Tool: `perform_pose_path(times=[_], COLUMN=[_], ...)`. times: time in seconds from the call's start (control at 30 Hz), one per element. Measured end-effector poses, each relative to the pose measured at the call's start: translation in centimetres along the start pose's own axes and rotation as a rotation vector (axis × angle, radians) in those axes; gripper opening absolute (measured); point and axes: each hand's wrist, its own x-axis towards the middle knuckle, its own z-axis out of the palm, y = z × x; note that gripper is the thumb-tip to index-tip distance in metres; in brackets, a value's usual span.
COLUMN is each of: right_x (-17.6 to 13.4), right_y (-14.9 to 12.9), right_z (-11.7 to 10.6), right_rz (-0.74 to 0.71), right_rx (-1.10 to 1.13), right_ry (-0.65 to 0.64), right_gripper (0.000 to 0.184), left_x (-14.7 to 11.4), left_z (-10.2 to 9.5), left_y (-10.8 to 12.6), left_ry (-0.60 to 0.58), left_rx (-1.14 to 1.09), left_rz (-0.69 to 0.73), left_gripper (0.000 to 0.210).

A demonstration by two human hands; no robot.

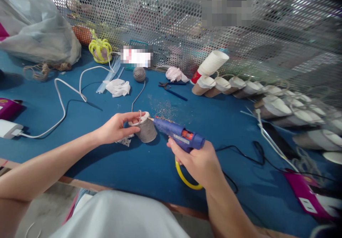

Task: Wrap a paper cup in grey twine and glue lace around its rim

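A small grey cup (147, 132) with a white rim stands tilted on the blue table (107, 166). My left hand (119, 127) pinches its rim from the left, with a loop of grey cord under the fingers. That cord runs back to a ball of grey yarn (139, 74). In my right hand (199, 158) is a blue hot glue gun (176, 133), its nozzle at the cup's rim; whether it touches I cannot tell. Yellow scissor handles (187, 182) show beneath my right hand, the rest hidden.
Rows of cord-handled cups (272, 106) line the right side, near stacked white paper cups (213, 62). Pliers (173, 90) and crumpled white cloth (118, 87) lie behind the cup. A white cable (64, 111) crosses the left; a black cord (240, 147) trails right. Perforated metal (171, 24) closes the back.
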Motion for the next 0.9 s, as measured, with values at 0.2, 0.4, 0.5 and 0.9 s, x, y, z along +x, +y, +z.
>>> perform_pose_path(times=[0.2, 0.4, 0.5, 0.9], right_x=[-0.44, -0.69, -0.63, 0.04], right_y=[0.41, -0.21, -0.32, 0.34], right_z=[0.09, 0.41, 0.45, -0.17], right_rz=[-0.071, -0.152, -0.165, 0.066], right_rx=[-0.028, -0.055, -0.06, 0.028], right_ry=[0.018, -0.028, -0.042, 0.017], right_gripper=[0.019, 0.017, 0.016, 0.027], left_x=[-0.05, -0.05, -0.03, -0.04], left_z=[0.04, 0.12, 0.1, 0.02], left_y=[-0.13, -0.21, -0.15, -0.01], left_ry=[0.002, 0.015, 0.013, 0.001], left_rx=[-0.002, 0.002, 0.002, 0.018], left_rz=[0.001, 0.002, 0.0, -0.002], left_gripper=[0.05, 0.05, 0.051, 0.051])
